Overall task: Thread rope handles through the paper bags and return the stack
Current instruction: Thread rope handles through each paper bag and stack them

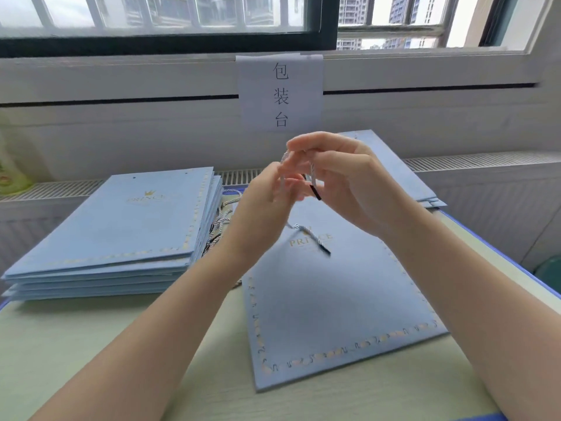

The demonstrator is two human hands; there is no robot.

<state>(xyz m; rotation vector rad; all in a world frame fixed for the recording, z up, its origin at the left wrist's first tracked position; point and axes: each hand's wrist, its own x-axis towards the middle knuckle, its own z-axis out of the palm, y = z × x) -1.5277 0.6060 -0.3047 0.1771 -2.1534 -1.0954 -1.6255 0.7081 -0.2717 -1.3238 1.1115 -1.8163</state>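
Observation:
A flat light-blue paper bag [334, 302] with a gold border lies in front of me on the table. Above its upper half, my left hand [258, 214] and my right hand [343, 180] are raised close together, both pinching a thin grey-white rope handle [306, 233]. One black-tipped end sticks out below my right fingers, the other dangles over the bag's gold logo. A stack of the same blue bags [121, 232] sits at the left. More blue bags [403, 174] lie behind my right hand.
Loose rope handles [223, 215] lie between the left stack and the bag in front. The pale table [121, 360] has a blue rim at the right. A white paper sign [280, 92] hangs on the wall under the window.

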